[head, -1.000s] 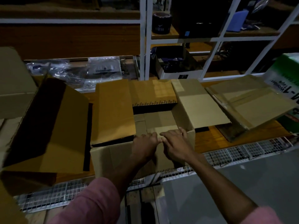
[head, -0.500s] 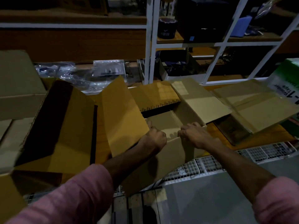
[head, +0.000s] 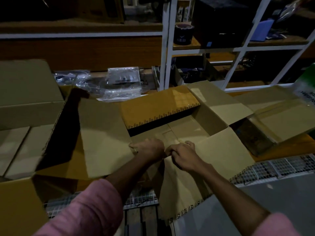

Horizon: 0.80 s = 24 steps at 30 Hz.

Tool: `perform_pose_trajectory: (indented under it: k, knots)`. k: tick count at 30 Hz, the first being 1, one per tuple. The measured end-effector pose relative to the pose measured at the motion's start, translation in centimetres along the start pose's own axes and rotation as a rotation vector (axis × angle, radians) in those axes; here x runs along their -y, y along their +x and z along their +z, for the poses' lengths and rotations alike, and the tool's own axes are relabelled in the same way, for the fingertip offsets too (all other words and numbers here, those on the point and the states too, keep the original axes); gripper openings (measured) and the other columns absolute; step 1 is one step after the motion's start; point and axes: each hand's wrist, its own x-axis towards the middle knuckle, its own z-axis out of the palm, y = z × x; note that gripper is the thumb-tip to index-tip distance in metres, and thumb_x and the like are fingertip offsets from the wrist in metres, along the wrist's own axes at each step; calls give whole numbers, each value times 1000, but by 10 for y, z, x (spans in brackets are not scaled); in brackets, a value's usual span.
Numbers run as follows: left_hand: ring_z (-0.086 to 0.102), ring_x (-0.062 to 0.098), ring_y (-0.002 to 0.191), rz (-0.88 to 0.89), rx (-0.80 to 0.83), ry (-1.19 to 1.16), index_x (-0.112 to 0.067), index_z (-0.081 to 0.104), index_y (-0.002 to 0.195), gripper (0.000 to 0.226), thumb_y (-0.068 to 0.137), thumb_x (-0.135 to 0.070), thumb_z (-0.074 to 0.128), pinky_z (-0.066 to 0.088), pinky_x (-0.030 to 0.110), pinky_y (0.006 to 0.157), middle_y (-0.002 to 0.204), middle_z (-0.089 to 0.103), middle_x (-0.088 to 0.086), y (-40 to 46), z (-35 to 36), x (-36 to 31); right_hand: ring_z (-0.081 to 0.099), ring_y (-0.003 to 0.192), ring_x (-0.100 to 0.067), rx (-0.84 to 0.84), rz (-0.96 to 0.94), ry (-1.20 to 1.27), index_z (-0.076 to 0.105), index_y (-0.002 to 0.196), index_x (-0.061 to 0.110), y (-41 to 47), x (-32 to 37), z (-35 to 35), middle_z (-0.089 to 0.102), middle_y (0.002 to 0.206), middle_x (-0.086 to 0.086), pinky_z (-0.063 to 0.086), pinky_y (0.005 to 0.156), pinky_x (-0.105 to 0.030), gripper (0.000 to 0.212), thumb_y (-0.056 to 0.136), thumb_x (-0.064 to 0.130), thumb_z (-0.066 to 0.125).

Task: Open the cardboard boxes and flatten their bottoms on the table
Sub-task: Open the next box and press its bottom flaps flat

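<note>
An open cardboard box [head: 185, 132] stands in front of me on the table, its four flaps spread outward. The near flap [head: 180, 189] hangs down over the table's front edge. My left hand [head: 149, 149] and my right hand [head: 183, 155] sit side by side on the box's near rim, fingers curled over the cardboard edge. The box's inner bottom flaps [head: 184, 130] show beyond my fingers, lying nearly level. Both sleeves are pink.
Another open box [head: 56, 133] lies tipped on the left beside stacked boxes [head: 25, 92]. A flattened box [head: 279, 116] rests at the right by a green-and-white carton [head: 306, 89]. Wire mesh [head: 276, 167] edges the table. White shelving [head: 166, 48] and plastic bags [head: 109, 82] are behind.
The near flap has swung down over the table's edge. My hands have come together at the middle of the near rim. The left flap lies flatter.
</note>
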Motion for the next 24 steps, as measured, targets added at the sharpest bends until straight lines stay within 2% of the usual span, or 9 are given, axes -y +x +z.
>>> perform_pose_trajectory:
  k: [3,5,7,9,12,16,18,20,24]
  knots:
    - [60,29,94,42,-54,65,-14,55,86,18,91,-25,70,50,60,88,98,61,6,9,4,22,54,98,-9,-120,11,-38,65,87,26,-6,-8,13,67,93,8,20,114,-43,48,93,37,19]
    - [55,26,89,138,-72,121,-14,46,78,27,93,-23,67,52,46,81,97,61,7,16,3,39,53,95,-12,-141,26,-71,60,82,26,-9,-16,11,63,90,7,22,113,-43,46,90,40,17]
    - [53,25,89,243,-53,219,-15,50,84,20,98,-21,62,49,44,82,103,64,9,17,3,55,54,101,-14,-131,43,-154,60,88,25,-11,-23,7,64,96,4,21,114,-41,48,89,41,15]
    - [54,28,104,290,-65,317,-14,61,103,8,101,-20,57,41,53,97,113,65,10,22,10,69,53,107,-17,-122,63,-215,61,95,26,-15,-31,2,63,101,2,19,115,-41,53,89,44,13]
    - [46,31,121,303,-97,434,-18,61,123,24,101,-26,55,26,66,106,121,63,7,27,21,76,49,120,-18,-173,136,-266,65,103,28,-20,-42,-4,65,114,0,17,117,-45,54,91,47,16]
    - [43,29,118,353,-162,491,-21,61,126,28,101,-31,52,30,60,102,120,63,5,23,28,75,30,142,-27,-254,400,-271,68,116,20,-23,-39,-3,50,146,-11,22,117,-54,52,94,47,29]
    - [41,29,120,354,-181,472,-20,60,126,28,101,-30,51,31,57,100,121,62,5,20,33,76,15,149,-36,-311,575,-183,56,134,16,-24,-27,2,25,160,-17,23,118,-56,52,96,47,39]
    - [39,29,121,349,-202,427,-20,59,127,29,100,-28,52,32,57,100,122,61,5,15,38,77,3,151,-45,-321,756,11,33,151,17,-23,-10,4,2,166,-20,19,120,-58,65,95,46,48]
    - [38,28,119,335,-249,377,-19,58,125,27,100,-22,50,32,58,98,119,59,5,8,46,76,-5,149,-54,-240,903,419,-11,158,29,-21,24,18,-21,163,-23,19,116,-69,99,92,38,62]
